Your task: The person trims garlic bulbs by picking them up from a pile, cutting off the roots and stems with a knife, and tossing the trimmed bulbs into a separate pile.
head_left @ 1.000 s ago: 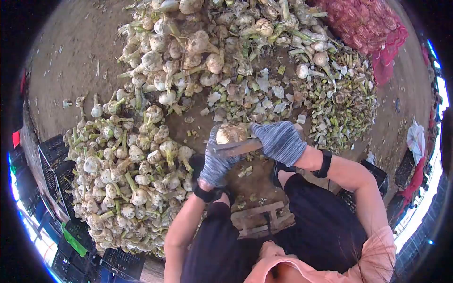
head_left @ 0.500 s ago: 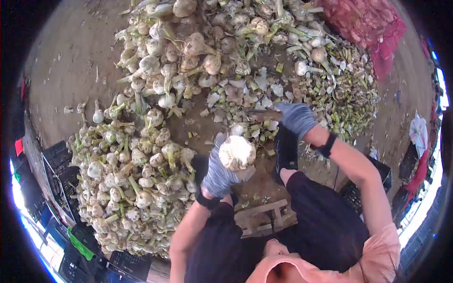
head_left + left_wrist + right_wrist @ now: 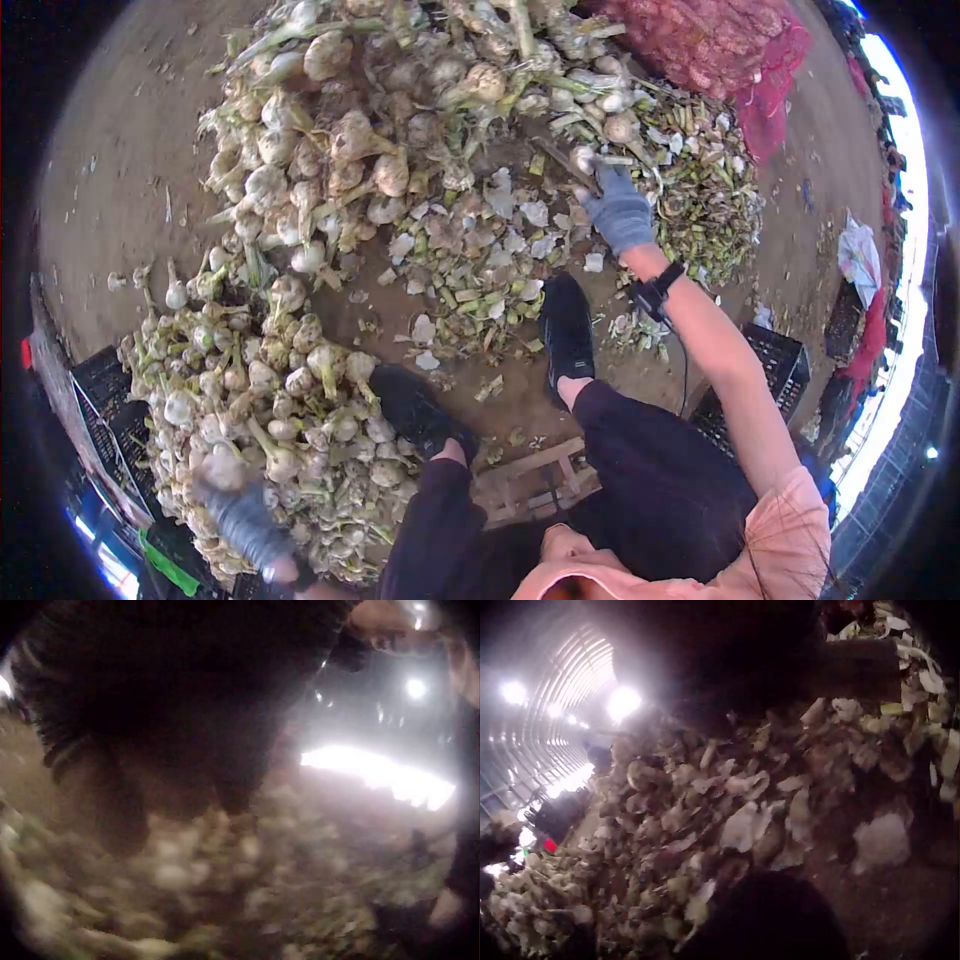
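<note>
The gloved right hand (image 3: 620, 210) grips a knife (image 3: 568, 168), its blade pointing up and left over the debris in the head view. A small white bulb (image 3: 583, 158) shows at its fingers; whether they touch it is unclear. Far down at the left, the gloved left hand (image 3: 245, 525) is blurred over the lower garlic pile (image 3: 300, 380). A blurred garlic bulb (image 3: 225, 468) lies at its fingertips, and whether the fingers hold it cannot be told. Blurred garlic (image 3: 172, 862) fills the bottom of the left wrist view. Loose skins (image 3: 742, 825) spread across the right wrist view.
More garlic with stems (image 3: 350, 140) lies at the upper left, with a red mesh sack (image 3: 700, 45) at the upper right. Trimmings (image 3: 715, 190) cover ground at the right. Black crates (image 3: 775, 365) stand on both sides. Two dark shoes (image 3: 567, 330) rest on the soil.
The left hand has swung from the middle down and left to the lower pile, away from where it held the bulb. The right hand has moved up with the knife. The head view has shifted.
</note>
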Action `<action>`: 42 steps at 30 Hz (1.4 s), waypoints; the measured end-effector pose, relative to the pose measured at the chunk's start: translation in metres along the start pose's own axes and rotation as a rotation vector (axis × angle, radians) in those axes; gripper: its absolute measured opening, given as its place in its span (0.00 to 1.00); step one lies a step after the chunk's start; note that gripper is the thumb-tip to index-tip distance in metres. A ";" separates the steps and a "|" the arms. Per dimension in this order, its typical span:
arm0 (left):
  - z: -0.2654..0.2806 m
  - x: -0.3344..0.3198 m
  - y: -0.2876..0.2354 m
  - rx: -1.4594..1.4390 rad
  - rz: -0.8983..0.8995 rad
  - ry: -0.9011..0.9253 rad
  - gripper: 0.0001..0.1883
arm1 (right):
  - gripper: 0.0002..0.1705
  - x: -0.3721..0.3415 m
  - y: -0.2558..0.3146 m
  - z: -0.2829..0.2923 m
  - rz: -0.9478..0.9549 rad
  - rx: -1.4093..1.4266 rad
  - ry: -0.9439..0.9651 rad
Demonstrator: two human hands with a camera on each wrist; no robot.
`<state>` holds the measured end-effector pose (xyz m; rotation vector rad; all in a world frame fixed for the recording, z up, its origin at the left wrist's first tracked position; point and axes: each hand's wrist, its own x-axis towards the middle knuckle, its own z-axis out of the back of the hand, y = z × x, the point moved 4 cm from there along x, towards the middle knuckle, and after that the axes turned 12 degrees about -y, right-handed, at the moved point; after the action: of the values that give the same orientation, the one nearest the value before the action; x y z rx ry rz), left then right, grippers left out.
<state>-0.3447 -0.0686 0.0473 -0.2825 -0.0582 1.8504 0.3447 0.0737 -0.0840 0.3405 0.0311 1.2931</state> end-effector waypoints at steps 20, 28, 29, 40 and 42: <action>-0.165 0.005 -0.364 -1.458 0.240 0.712 0.38 | 0.27 -0.070 0.152 0.015 -0.304 1.245 0.535; -0.169 -0.003 -0.341 -1.115 0.013 0.429 0.35 | 0.16 -0.070 0.170 0.052 0.478 0.315 0.434; -0.170 -0.005 -0.342 -1.136 -0.053 0.423 0.36 | 0.17 -0.072 0.175 0.053 0.530 0.257 0.470; -0.168 -0.023 -0.361 -0.691 -0.370 0.364 0.24 | 0.14 -0.082 0.152 0.048 0.665 0.216 0.377; -0.174 -0.022 -0.366 -0.624 -0.492 0.404 0.24 | 0.14 -0.087 0.145 0.049 0.664 0.201 0.357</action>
<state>0.0433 0.0007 -0.0502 -0.9781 -0.3929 1.2197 0.1950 0.0133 -0.0138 0.2963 0.3782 2.0063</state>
